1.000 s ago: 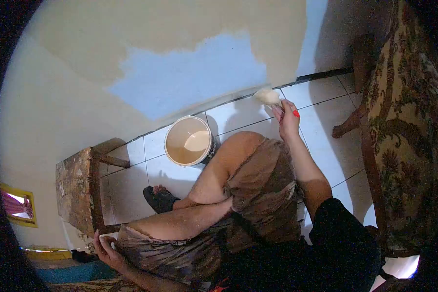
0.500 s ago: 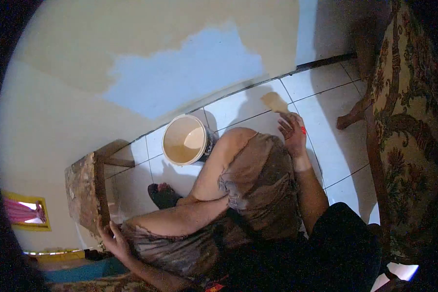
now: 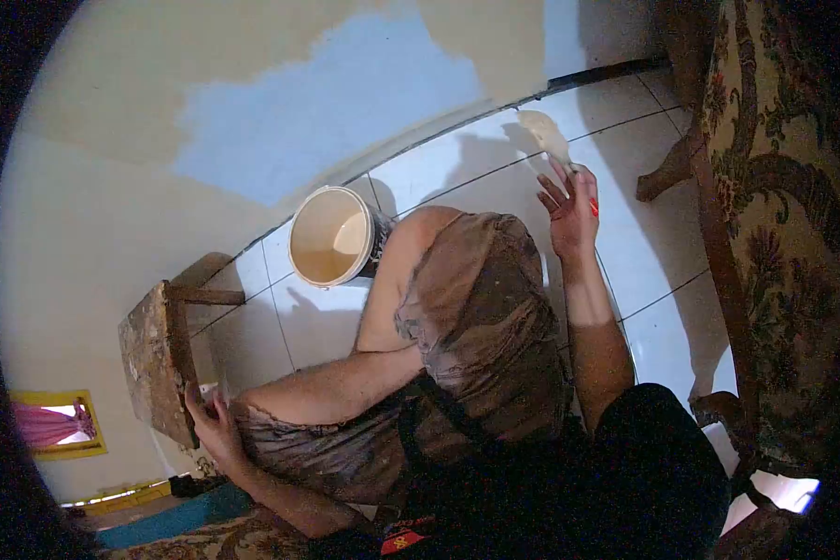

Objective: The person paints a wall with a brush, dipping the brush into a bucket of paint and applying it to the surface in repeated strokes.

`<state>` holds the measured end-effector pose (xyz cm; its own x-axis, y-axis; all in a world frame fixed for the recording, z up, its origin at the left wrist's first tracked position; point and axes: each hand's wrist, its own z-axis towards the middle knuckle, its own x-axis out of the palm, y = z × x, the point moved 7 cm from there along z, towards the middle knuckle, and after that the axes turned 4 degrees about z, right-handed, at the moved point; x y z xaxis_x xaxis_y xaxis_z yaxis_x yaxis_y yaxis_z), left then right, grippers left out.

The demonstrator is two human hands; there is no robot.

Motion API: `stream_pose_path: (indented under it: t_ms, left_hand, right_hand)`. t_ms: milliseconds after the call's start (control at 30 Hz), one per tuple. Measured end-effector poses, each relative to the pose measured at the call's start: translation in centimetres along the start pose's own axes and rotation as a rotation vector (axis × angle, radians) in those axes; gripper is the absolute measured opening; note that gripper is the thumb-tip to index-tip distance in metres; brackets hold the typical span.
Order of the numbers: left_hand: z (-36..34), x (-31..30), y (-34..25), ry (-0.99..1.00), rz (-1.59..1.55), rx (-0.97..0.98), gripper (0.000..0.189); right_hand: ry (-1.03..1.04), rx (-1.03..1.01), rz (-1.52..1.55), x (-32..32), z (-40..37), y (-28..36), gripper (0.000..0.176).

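Observation:
My right hand [image 3: 574,210] is raised on the right, its thumb and a finger pinching the handle of a paintbrush [image 3: 543,133] with pale, paint-coated bristles; the other fingers are spread. The brush points up toward the base of the wall. Down at the left, my left hand [image 3: 213,431] rests at the edge of a worn wooden stool [image 3: 151,369], its fingers apart and nothing seen in it. Between the hands, beyond my knee, a bucket [image 3: 301,233] of tan paint stands on the floor.
The wall [image 3: 252,37] ahead has beige paint around a light blue patch. White floor tiles [image 3: 439,163] meet it at a dark edge. A patterned sofa [image 3: 784,233] with a wooden leg stands at the right. A pink curtain [image 3: 47,425] hangs in a yellow window frame.
My right hand and the brush have moved up, away from my knee. The view has shifted, so bucket and wall patch appear further left. My left hand stays by the stool.

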<state>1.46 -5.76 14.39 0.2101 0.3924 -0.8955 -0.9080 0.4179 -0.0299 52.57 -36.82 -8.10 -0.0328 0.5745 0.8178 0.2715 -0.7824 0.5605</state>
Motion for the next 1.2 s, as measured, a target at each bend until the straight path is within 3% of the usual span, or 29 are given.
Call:
stream_pose_path:
  t_ms: [33,67,167,300,400,500,633,733,800,900,1033,1167,1200]
  left_hand:
    - [-0.2,0.0,-0.3,-0.013,-0.068,0.044,0.051]
    - [-0.4,1.1,2.2,0.079,-0.227,-0.090,0.046]
    - [-1.4,-0.2,1.0,0.042,-0.250,-0.151,0.042]
    - [-1.4,0.9,2.2,0.089,-0.065,-0.194,0.035]
    - [-1.1,1.3,0.9,0.007,-0.060,-0.178,0.034]
    - [-0.2,3.4,1.4,0.021,-0.057,-0.067,0.032]
    - [0.9,5.5,1.3,0.099,-0.108,-0.082,0.031]
    - [1.7,7.0,1.5,0.149,-0.121,-0.107,0.029]
    - [1.4,7.3,1.7,0.219,0.029,-0.196,0.029]
    - [0.8,9.4,5.1,0.203,-0.049,-0.130,0.029]
    - [0.7,8.7,3.7,0.205,-0.094,-0.221,0.029]
    - [-0.1,10.4,6.6,0.291,-0.188,-0.314,0.028]
    - [0.2,9.9,5.7,0.281,-0.156,-0.299,0.028]
  right_hand:
    - [0.010,0.019,-0.046,0.4,0.3,-0.4,0.026]
    - [0.053,0.020,-0.044,0.6,1.0,-1.3,0.026]
    - [0.124,-0.006,-0.100,5.3,3.0,-2.2,0.026]
    - [0.246,-0.164,-0.023,12.9,6.6,-1.7,0.025]
    - [0.287,-0.201,-0.003,15.9,8.8,-2.1,0.025]
    - [0.148,-0.174,-0.126,13.1,11.4,-6.5,0.025]
    - [-0.023,-0.009,-0.115,6.7,11.8,-11.0,0.030]
    - [-0.180,-0.011,-0.153,4.1,10.8,-10.9,0.030]
    - [-0.136,-0.022,-0.141,5.6,11.7,-10.6,0.030]
    - [-0.066,-0.076,-0.109,12.4,11.9,-8.0,0.029]
    - [0.068,-0.221,0.059,18.2,11.3,-3.7,0.031]
    - [0.189,-0.315,0.116,19.0,9.4,-2.3,0.025]
    - [0.096,-0.311,0.020,17.0,10.3,-3.8,0.027]
